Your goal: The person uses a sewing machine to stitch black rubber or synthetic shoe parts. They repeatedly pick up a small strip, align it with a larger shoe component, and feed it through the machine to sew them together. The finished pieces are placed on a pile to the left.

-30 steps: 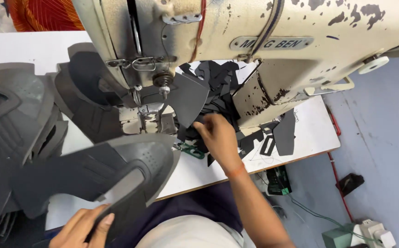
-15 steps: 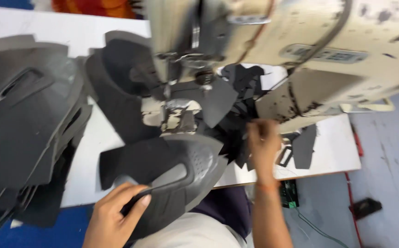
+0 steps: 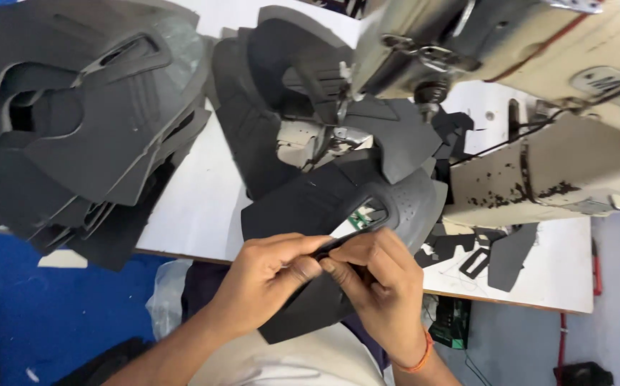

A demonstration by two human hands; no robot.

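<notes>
Right at the table's near edge, both hands meet on a dark grey shoe upper piece [image 3: 338, 207]. Left hand [image 3: 267, 279] curls its fingers, thumb and forefinger pinched on the piece's near rim. Right hand [image 3: 378, 282] pinches the same rim from the other side, fingertips touching the left's. Just behind stands the cream sewing machine [image 3: 538, 107]. Off to the left, a stack of cut grey uppers [image 3: 81, 121] rests on the white table [image 3: 196, 207].

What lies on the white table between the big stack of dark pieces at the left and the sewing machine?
In the head view, a smaller pile of dark cut pieces lies there; bare white table separates it from the big stack. The sewing machine stands to its right.
</notes>
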